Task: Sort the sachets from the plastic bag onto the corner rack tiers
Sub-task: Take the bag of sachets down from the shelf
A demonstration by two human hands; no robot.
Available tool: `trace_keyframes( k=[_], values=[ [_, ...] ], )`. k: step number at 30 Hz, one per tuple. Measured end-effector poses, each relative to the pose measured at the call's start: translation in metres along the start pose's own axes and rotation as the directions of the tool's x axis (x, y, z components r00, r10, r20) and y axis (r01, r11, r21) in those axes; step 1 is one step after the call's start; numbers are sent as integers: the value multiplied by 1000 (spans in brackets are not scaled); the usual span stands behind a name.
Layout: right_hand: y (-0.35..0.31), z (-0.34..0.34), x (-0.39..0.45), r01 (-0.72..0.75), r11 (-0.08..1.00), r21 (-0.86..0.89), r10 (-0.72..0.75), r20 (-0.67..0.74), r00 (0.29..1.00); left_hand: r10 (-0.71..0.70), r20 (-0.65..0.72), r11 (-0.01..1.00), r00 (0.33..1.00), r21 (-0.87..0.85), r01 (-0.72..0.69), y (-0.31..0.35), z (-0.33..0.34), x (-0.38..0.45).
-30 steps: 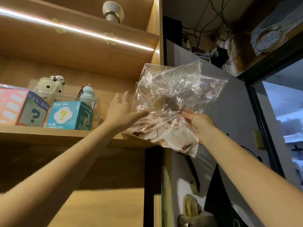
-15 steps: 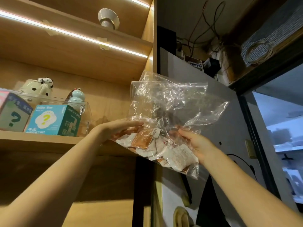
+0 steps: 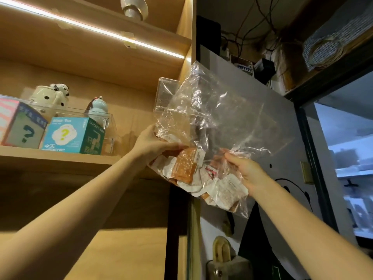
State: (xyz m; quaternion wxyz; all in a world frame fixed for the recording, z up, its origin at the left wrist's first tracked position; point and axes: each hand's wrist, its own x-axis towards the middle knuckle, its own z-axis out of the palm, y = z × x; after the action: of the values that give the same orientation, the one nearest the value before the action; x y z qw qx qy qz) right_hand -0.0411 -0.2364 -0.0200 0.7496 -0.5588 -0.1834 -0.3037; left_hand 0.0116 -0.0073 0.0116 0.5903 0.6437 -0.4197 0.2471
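A clear plastic bag (image 3: 218,118) is held up at the right end of a wooden shelf (image 3: 60,158). Several white and orange sachets (image 3: 185,168) lie heaped in its lower part. My left hand (image 3: 153,146) grips the bag's left side, thumb over the plastic beside the orange sachet. My right hand (image 3: 248,170) grips the bag's right side just above the heap, where the plastic is bunched. The bag's upper part stands up crumpled and holds nothing. No corner rack shows in this view.
On the shelf stand a teal box with a question mark (image 3: 74,136), a pink and grey box (image 3: 18,124), a clear bin (image 3: 105,126) and two figurines (image 3: 50,93). A grey door (image 3: 282,138) lies behind the bag. A padlock (image 3: 224,261) hangs below.
My left hand went from open beside the bag to gripping its left side. The bag came off the shelf's end and sits lower between both hands, the sachets showing more.
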Motion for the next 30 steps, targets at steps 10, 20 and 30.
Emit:
trace_keyframes(
  k=[10, 20, 30],
  values=[
    [-16, 26, -86, 40, 998, -58, -31, 142, 989, -137, 186, 929, 973, -316, 192, 12, -20, -84],
    [35, 32, -178, -168, 986, -21, 168, 204, 964, -323, 289, 883, 901, -252, 397, 0, -42, -208],
    [118, 16, -295, -414, 908, -72, 420, 166, 892, -544, 314, 716, 779, -310, 625, -29, -48, -355]
  ],
)
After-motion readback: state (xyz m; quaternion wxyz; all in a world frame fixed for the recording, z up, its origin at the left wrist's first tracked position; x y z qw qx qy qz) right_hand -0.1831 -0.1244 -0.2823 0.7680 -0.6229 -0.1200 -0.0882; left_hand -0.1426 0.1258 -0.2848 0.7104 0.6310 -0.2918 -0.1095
